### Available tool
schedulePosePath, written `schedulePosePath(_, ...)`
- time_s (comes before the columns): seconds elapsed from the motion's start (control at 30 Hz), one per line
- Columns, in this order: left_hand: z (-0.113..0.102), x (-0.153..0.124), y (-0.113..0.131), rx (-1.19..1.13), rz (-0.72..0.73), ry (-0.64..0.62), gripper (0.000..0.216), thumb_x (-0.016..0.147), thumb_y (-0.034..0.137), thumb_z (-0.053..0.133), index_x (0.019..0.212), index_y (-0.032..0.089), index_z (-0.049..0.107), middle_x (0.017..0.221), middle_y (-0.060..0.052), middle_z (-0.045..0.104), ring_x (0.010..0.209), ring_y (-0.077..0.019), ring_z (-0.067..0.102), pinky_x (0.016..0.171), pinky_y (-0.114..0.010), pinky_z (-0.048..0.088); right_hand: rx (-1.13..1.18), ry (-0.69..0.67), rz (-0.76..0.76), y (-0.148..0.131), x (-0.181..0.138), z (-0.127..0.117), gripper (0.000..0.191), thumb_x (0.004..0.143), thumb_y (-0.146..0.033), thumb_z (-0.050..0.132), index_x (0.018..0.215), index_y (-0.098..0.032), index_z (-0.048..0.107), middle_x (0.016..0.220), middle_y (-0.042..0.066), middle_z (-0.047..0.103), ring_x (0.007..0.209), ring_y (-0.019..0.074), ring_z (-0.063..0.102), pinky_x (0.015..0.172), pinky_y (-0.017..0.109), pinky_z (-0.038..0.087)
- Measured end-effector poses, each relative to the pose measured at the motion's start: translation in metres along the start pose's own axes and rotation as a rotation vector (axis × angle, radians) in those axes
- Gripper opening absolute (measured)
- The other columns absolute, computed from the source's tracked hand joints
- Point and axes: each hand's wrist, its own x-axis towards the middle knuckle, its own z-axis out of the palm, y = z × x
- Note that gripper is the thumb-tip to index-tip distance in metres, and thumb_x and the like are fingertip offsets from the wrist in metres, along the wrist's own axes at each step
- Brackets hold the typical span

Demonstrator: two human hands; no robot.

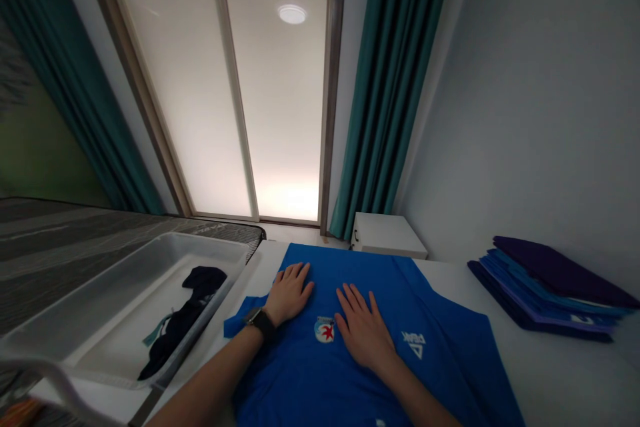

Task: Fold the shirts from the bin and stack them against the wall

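Observation:
A blue T-shirt (350,267) lies spread on the white table, with a round red-and-white badge and a white triangle logo on its chest. My left hand (289,295) rests flat on the shirt's upper left part, fingers apart; a dark watch is on that wrist. Flat on the middle of the chest, between badge and logo, is my right hand (366,333), its fingers spread too. Neither hand grips the cloth. The shirt's lower part runs out of view at the bottom.
On the left stands a translucent plastic bin (120,267) with dark clothing (187,320) inside. A stack of folded clothes (550,287) sits at the table's right, near the wall. Beyond the table are a white cabinet (390,233), teal curtains (395,93) and frosted sliding doors (280,107).

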Motion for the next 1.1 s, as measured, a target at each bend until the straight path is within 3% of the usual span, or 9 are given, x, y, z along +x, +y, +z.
schedulePosePath(0.17, -0.005, 0.045, -0.028, 0.049, -0.246, 0.095, 0.046, 0.092, 0.037, 0.041, 0.131, 0.015, 0.051, 0.132, -0.016, 0.054, 0.125, -0.0303, 0.044, 0.103, -0.045, 0.031, 0.032, -0.019, 0.011, 0.000, 0.001, -0.001, 0.062, 0.098, -0.052, 0.013, 0.152, -0.022, 0.023, 0.158, 0.000, 0.013, 0.147, 0.0212, 0.005, 0.118, 0.050, -0.003)
schedulePosePath(0.4, 0.001, 0.087, -0.051, -0.014, -0.401, 0.106, 0.032, 0.092, 0.037, 0.041, 0.101, 0.015, 0.062, 0.118, -0.017, 0.062, 0.116, -0.0326, 0.050, 0.094, -0.046, 0.038, 0.057, -0.013, 0.009, 0.002, 0.003, 0.001, 0.062, 0.098, -0.051, 0.013, 0.152, -0.023, 0.023, 0.158, -0.001, 0.015, 0.147, 0.0214, 0.005, 0.118, 0.049, -0.003)
schedulePosePath(0.6, 0.006, 0.119, -0.049, -0.140, -0.400, 0.060, 0.034, 0.096, 0.024, 0.029, 0.116, 0.013, 0.055, 0.099, -0.013, 0.070, 0.091, -0.0230, 0.066, 0.077, -0.033, 0.047, 0.076, -0.014, -0.010, 0.003, 0.001, -0.001, 0.061, 0.098, -0.050, 0.011, 0.151, -0.023, 0.024, 0.159, 0.000, 0.015, 0.147, 0.0218, 0.005, 0.118, 0.050, -0.005)
schedulePosePath(0.67, 0.007, 0.123, -0.048, -0.166, -0.346, 0.053, 0.036, 0.096, 0.020, 0.029, 0.122, 0.016, 0.053, 0.101, -0.009, 0.071, 0.089, -0.0195, 0.067, 0.077, -0.030, 0.048, 0.087, -0.003, -0.014, 0.004, 0.001, 0.001, 0.061, 0.098, -0.048, 0.010, 0.151, -0.023, 0.025, 0.159, 0.000, 0.016, 0.147, 0.0213, 0.005, 0.118, 0.049, -0.006)
schedulePosePath(0.83, 0.011, 0.112, -0.052, -0.157, -0.198, 0.045, 0.039, 0.091, 0.017, 0.041, 0.124, 0.026, 0.059, 0.116, -0.002, 0.069, 0.106, -0.0186, 0.063, 0.095, -0.029, 0.043, 0.104, 0.021, -0.027, 0.007, 0.003, 0.006, 0.060, 0.099, -0.047, 0.010, 0.151, -0.023, 0.025, 0.159, 0.000, 0.017, 0.147, 0.0204, 0.005, 0.118, 0.049, -0.007)
schedulePosePath(1.1, 0.006, 0.098, -0.077, -0.052, -0.279, 0.087, 0.034, 0.092, 0.026, 0.041, 0.118, 0.019, 0.064, 0.117, -0.009, 0.068, 0.112, -0.0238, 0.060, 0.096, -0.034, 0.042, 0.100, 0.020, -0.037, 0.007, 0.003, 0.006, 0.059, 0.099, -0.047, 0.013, 0.151, -0.022, 0.026, 0.159, 0.002, 0.018, 0.147, 0.0217, 0.007, 0.117, 0.050, -0.005)
